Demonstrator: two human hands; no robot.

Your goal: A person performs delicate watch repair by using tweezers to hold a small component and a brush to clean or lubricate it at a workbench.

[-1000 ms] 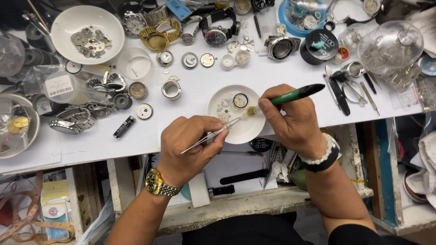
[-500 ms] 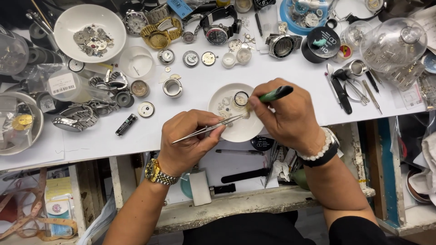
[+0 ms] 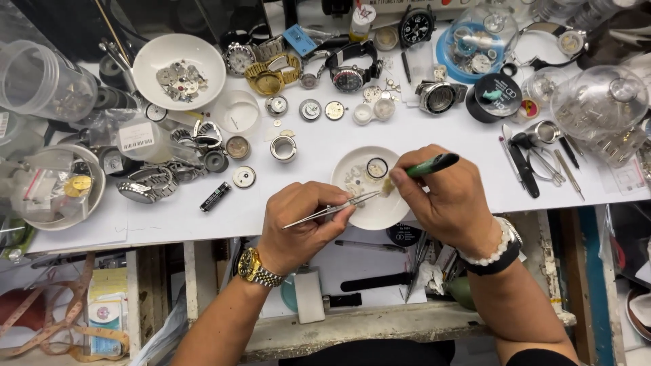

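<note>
left hand (image 3: 305,220) pinches steel tweezers (image 3: 332,211), right hand (image 3: 444,200) grips a green-handled tool (image 3: 430,165), tips meeting over the small white dish (image 3: 380,210) at frame centre; loose watch parts (image 3: 359,175) there look unassembled, so work seems midway.

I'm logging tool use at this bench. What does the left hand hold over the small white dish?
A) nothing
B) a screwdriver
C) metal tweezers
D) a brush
C: the left hand grips thin metal tweezers whose tips reach into the small white dish.
</note>
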